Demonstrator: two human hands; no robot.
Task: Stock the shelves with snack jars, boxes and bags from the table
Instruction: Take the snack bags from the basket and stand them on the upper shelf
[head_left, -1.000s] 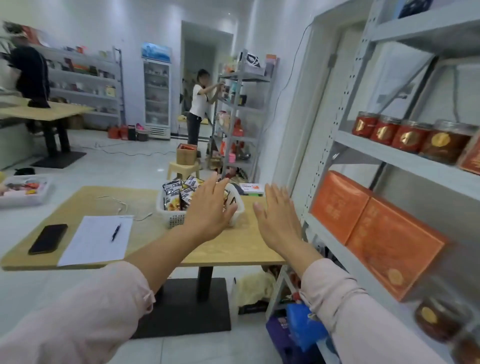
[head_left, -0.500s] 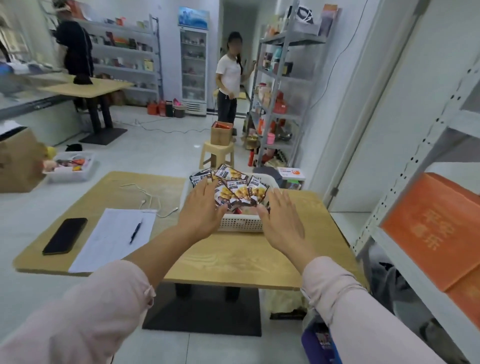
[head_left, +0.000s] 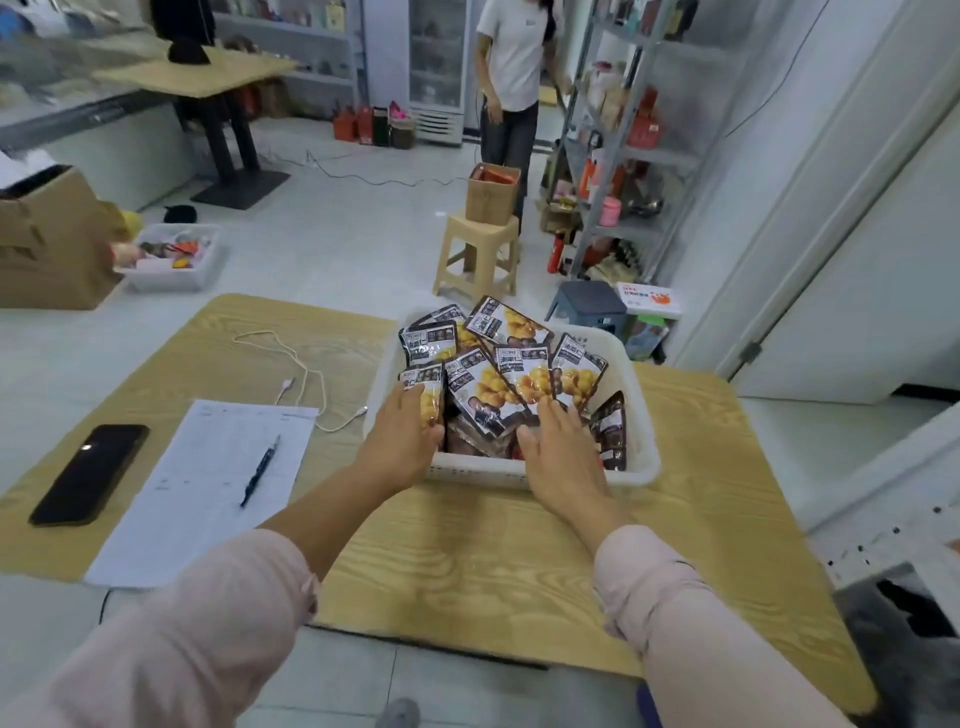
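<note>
Snack bags (head_left: 519, 366) in latticed basket (head_left: 643, 415); left grip (head_left: 406, 441) seemingly pinching one, right grip (head_left: 562, 453) spread.

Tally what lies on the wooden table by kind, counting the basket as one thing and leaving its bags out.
Phone: 1
Sheet of paper: 1
Pen: 1
White cable: 1
White basket: 1
Total: 5
</note>
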